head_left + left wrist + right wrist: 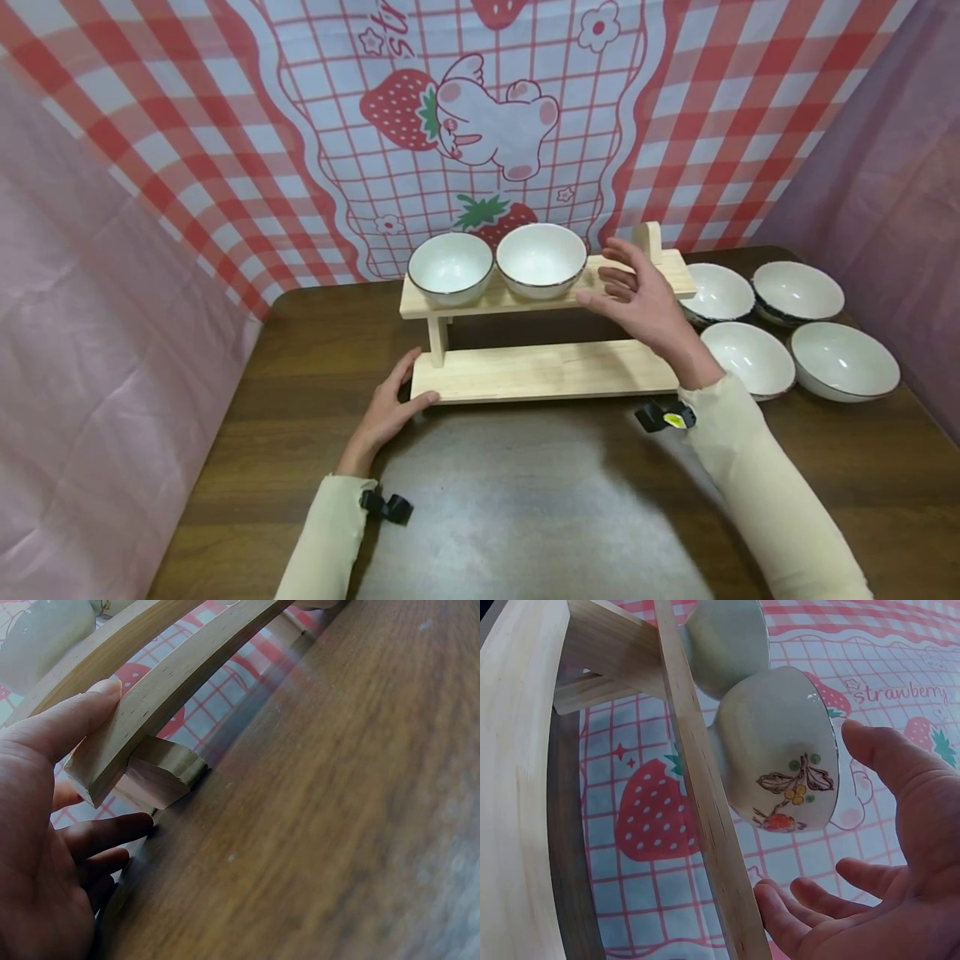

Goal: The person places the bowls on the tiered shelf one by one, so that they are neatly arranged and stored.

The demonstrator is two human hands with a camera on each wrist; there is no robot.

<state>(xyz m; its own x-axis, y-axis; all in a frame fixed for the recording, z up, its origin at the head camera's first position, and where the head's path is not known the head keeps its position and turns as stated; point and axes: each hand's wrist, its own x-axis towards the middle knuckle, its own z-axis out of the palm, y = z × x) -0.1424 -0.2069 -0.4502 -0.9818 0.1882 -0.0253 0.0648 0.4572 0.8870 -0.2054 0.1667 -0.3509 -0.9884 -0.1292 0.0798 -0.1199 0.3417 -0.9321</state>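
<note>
A two-tier wooden rack (543, 371) stands on the table. On its upper board sit two white bowls with dark rims, a left bowl (452, 267) and a right bowl (542, 258). My left hand (390, 408) holds the left end of the lower board, thumb (97, 701) on the board's edge and the other fingers around its end. Beside the right bowl, my right hand (637, 296) is held over the upper board with thumb and fingers spread, nothing between them. A painted flower-and-leaf pattern shows on that bowl (780, 750) in the right wrist view.
Several more bowls, among them a front one (843, 362) and a back one (798, 292), stand on the brown table (247, 467) right of the rack. A strawberry-print cloth (495, 108) hangs behind, with pink curtains (97, 350) at the sides.
</note>
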